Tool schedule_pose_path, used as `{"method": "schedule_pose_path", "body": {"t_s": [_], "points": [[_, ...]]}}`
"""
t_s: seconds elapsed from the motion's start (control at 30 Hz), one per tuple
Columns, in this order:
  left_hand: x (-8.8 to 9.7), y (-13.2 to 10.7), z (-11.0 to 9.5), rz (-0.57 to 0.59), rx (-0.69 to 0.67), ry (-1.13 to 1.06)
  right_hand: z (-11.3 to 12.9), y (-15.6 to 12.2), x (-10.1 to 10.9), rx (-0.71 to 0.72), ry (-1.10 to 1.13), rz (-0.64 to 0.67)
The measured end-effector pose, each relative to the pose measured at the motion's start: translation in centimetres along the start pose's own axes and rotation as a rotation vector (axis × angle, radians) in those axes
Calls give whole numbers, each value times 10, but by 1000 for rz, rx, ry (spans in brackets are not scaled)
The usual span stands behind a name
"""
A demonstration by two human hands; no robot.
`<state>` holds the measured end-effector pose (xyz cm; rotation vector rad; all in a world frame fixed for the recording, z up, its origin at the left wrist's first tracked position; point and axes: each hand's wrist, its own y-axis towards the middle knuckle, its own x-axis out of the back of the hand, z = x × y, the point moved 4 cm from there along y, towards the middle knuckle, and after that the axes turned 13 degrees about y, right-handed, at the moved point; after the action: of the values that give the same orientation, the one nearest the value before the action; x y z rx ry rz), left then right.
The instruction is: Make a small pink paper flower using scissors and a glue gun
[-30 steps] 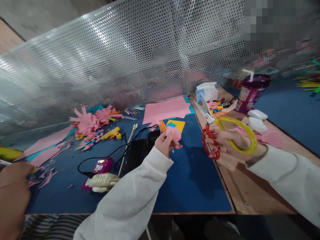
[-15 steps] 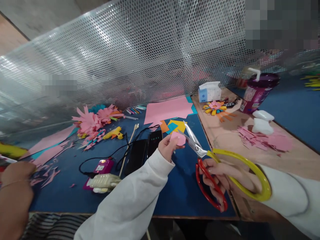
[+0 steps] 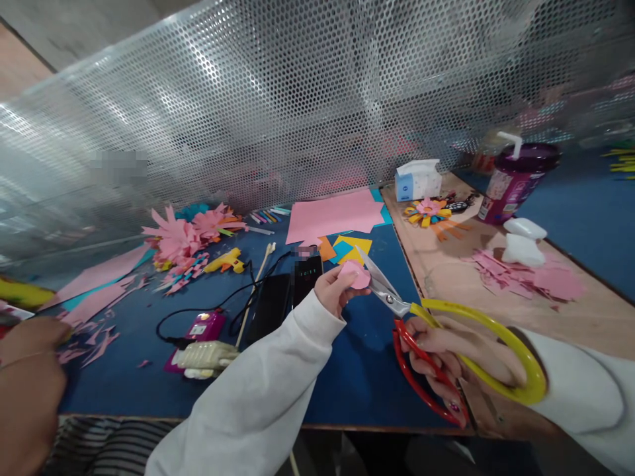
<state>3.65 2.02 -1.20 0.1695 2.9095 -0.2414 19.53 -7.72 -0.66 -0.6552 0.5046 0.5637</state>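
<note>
Between the thumb and fingers of my left hand (image 3: 336,289) is a small pink piece of paper (image 3: 358,276) with trimmed corners. My right hand (image 3: 436,350) grips a big pair of scissors (image 3: 391,299) with one yellow and one red handle. The blades are close together, pointing up and left, right beside the paper's right edge. Whether they touch the paper I cannot tell. Just beyond lie blue, yellow and orange paper pieces (image 3: 358,247), and behind them a pink sheet (image 3: 332,218).
Pink paper flowers (image 3: 183,238), a yellow glue gun (image 3: 225,261) and black phones (image 3: 270,307) with cables are on the left. At right are paper scraps (image 3: 526,277), a purple cup (image 3: 516,182) and a tissue pack (image 3: 418,180). Another person's arm (image 3: 30,377) reaches in far left.
The scissor blades have closed towards each other beside the pink paper. The red handle has shifted slightly right and down, and my left hand has stayed nearly still.
</note>
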Motion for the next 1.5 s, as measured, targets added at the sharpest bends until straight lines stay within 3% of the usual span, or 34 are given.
{"method": "schedule_pose_path", "body": {"t_s": [0.73,1.5], "points": [[-2,0,1,32,-14,73,3,-5,-4,-9,-42,-102],[-5,-9,-5,36,-32,76,1,-4,-3,-13,-81,-109]]}}
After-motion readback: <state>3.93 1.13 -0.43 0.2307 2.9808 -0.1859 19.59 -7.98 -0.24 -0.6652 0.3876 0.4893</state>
